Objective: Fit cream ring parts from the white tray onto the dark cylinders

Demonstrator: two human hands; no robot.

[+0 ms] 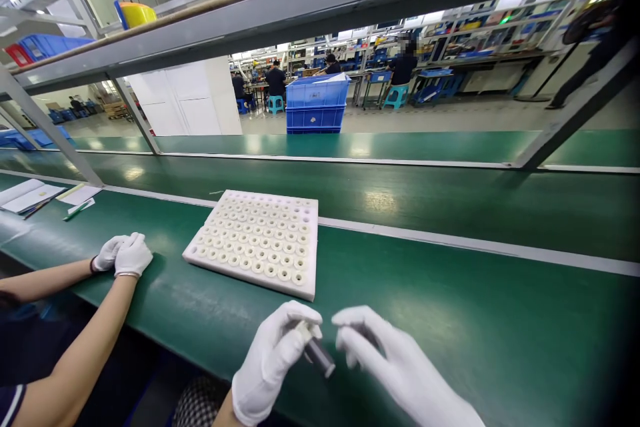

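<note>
White gloves cover both of my hands. My left hand (280,353) is closed round a dark grey cylinder (319,357), which points down and to the right. At the cylinder's upper end, a small white piece (304,329) shows between thumb and fingers; its shape is partly hidden. Just to the right, my right hand (373,343) is held with fingers bent and apart, and I see nothing in it. Beyond my hands lies a white foam tray (315,247), with rows of small white rings (258,267) set in it.
A co-worker's gloved hands (125,255) rest together on the green bench (170,310) at left. Papers (33,195) and a pen (79,209) lie beyond them. A metal shelf frame (575,113) crosses above the bench. Blue crates (316,107) stand behind it.
</note>
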